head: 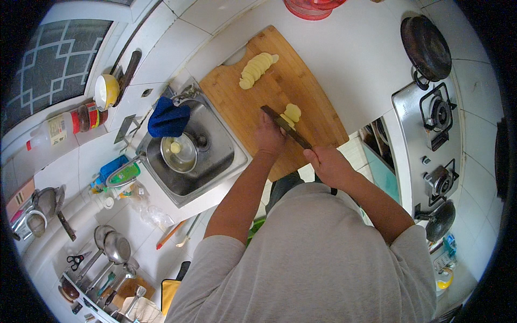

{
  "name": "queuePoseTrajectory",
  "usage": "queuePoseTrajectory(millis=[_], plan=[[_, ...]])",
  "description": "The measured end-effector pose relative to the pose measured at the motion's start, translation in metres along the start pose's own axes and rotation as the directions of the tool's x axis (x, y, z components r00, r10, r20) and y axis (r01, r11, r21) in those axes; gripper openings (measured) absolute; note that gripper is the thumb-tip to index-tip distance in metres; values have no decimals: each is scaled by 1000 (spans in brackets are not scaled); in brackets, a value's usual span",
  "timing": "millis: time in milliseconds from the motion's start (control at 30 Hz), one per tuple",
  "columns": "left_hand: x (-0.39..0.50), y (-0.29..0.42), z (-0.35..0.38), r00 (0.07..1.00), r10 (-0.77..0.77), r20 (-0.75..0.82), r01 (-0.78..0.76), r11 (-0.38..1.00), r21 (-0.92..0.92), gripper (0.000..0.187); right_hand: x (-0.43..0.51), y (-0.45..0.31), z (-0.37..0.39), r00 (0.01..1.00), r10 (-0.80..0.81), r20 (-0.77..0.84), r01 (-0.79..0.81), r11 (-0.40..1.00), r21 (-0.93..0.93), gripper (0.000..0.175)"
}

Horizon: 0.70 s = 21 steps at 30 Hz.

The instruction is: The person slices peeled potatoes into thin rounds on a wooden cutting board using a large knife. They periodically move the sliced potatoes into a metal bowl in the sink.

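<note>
My right hand point(326, 162) is closed on the handle of a dark-bladed kitchen knife point(287, 128). The blade lies across the lower middle of a wooden cutting board point(315, 93). My left hand point(270, 134) is on the board, to the left of the blade and close against it; whether it holds a piece is hidden. Pale yellow slices, looking like peeled potato point(293, 112), lie just right of the blade. Farther up the board, a fanned row of similar slices point(255, 72) rests near the cut-out handle.
Left of the board is a steel sink point(216, 155) holding a metal bowl point(164, 155) with a pale yellow piece inside. A blue cloth point(169, 118) hangs over the faucet. At the right stand a gas stove point(412, 105) and a dark pan point(428, 48). A red plastic container point(313, 11) sits beyond the board.
</note>
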State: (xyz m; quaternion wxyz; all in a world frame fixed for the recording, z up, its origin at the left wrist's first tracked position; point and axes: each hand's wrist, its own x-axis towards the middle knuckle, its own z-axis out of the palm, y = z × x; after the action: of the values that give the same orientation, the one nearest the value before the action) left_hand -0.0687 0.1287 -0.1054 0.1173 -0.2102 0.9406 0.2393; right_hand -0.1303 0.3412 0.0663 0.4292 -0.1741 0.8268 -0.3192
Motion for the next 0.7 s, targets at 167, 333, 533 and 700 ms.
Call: queuePoseTrajectory(millis=[167,333,533,700], plan=[[2,-1,-1,1000,14,7,-15,999,50,82,2,0,-2,1000,2,27,-2,1000,0,52],[2,0,-1,998,40,-51,-39,999,29,75,1,0,-3,1000,4,25,-4,1000,-8,53],[2,6,-8,992,31,-119,-32,999,-10,58,18,10,9,1000,8,24,-7,1000,-30,56],[4,11,-8,987,-2,-162,0,1000,-10,49,49,19,24,1000,-16,-22,16,1000,-26,62]])
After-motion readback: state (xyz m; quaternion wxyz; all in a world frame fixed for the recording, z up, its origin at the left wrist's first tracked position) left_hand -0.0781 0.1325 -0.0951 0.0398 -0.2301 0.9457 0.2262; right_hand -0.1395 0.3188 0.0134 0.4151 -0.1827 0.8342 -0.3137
